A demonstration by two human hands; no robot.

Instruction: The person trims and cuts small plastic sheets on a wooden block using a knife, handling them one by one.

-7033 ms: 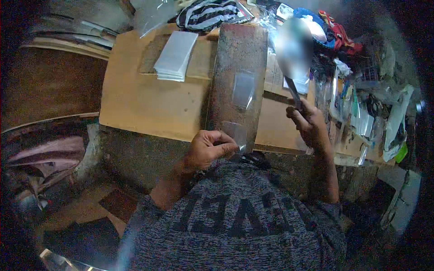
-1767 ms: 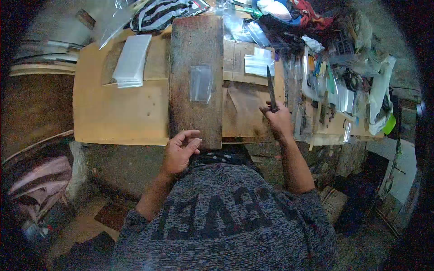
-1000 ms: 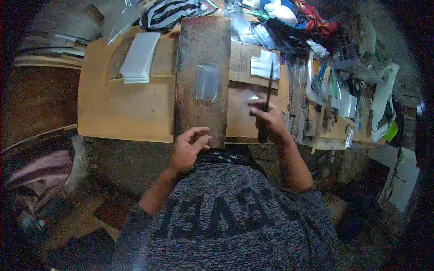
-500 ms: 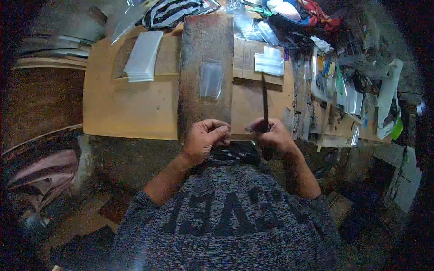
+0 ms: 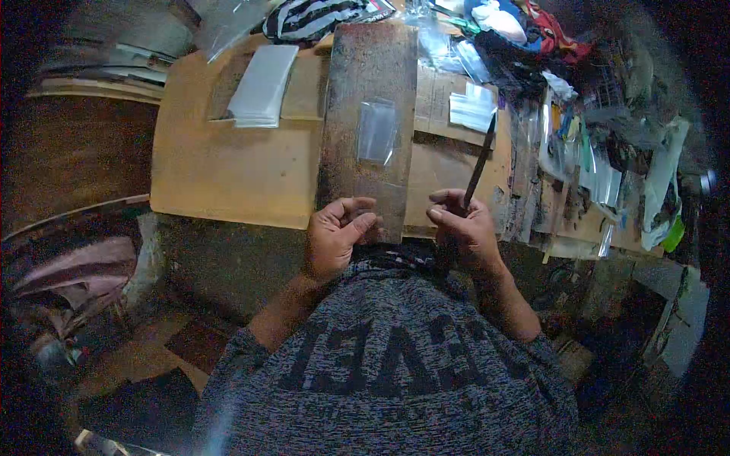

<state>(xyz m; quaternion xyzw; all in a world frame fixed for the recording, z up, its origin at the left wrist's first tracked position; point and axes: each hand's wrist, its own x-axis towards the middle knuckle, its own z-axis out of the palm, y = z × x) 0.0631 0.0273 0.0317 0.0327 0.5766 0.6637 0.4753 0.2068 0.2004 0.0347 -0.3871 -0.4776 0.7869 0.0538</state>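
Observation:
My left hand (image 5: pixel 342 232) is at the near end of a dark wooden board (image 5: pixel 367 68), its fingers curled round the edge of a clear plastic piece (image 5: pixel 384 205) that is hard to make out. To the right, my right hand (image 5: pixel 465 224) is closed on a dark knife (image 5: pixel 480 163), its blade pointing away from me. Several clear plastic pieces (image 5: pixel 376 133) lie stacked on the middle of the board. Left of the board is a stack of white plastic sheets (image 5: pixel 265 85); a smaller stack of clear sheets (image 5: pixel 473 108) lies to its right.
A yellowish tabletop (image 5: pixel 232 171) lies under the board. Striped black and white cloth (image 5: pixel 319 19) and coloured bundles (image 5: pixel 532 30) sit at the back. Tools and plastic strips crowd the right side, near a white bag (image 5: pixel 663 186) and a green object (image 5: pixel 674 234).
The view has shifted, so the table appears farther right. A clear piece now shows at the board's near end by my left hand. The knife tilts more to the right than half a second ago.

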